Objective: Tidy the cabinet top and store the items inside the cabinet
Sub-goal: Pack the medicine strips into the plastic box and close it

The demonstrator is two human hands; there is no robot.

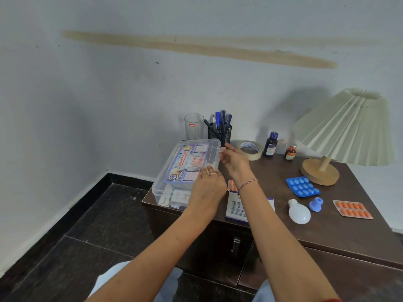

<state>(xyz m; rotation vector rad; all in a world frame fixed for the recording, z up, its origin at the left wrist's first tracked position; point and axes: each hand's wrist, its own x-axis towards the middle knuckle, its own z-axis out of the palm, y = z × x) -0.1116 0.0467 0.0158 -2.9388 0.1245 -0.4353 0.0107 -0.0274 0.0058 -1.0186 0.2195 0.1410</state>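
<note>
The left hand [209,186] lay on the lid of the clear first-aid box [185,168], fingers resting flat near its right edge. The right hand [234,160] touched the box's right side with its fingers loosely spread; whether it pinched the latch could not be told. The box sat at the left end of the cabinet top [327,232]. A medicine carton [236,209] lay just right of it. Further right lay a bulb [299,212], a blue blister pack [302,186] and an orange blister pack [352,209]. A glass [194,127] and a pen holder [220,134] stood at the far edge.
</note>
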